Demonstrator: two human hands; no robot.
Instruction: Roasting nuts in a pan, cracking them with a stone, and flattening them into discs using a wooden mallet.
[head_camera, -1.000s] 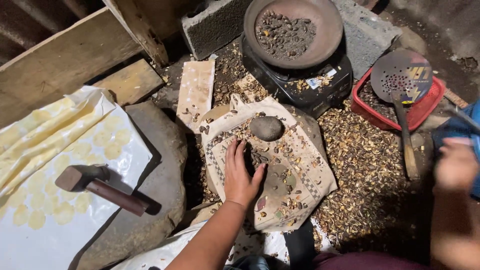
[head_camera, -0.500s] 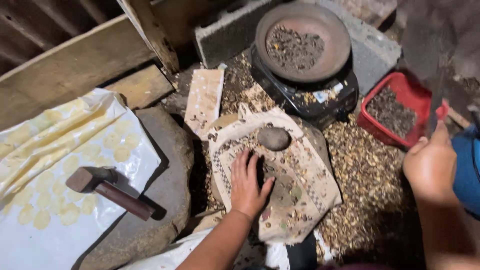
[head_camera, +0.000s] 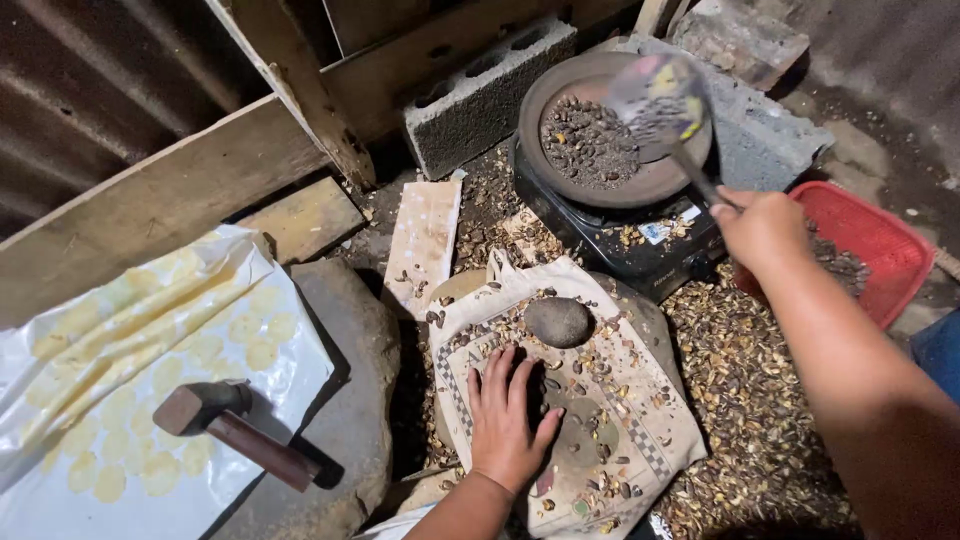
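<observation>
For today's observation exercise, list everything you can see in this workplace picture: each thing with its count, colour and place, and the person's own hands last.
Round pan: one, dark brown, on the stove, holding roasted seeds.
Stove: one, black, top centre.
Slotted ladle: one, grey, blurred, over the pan.
Basket: one, red, right of the stove.
Round stone: one, grey, on the cloth.
Cloth: one, cream with checked border, centre, strewn with seeds.
Hammer: one, brown, on the plastic sheet.
Plastic sheet: one, white and yellow, left.
Concrete block: one, grey, behind the stove.
Husks: many, tan, on the ground at right.
Left hand: flat on the cloth.
Right hand: gripping the ladle handle.
</observation>
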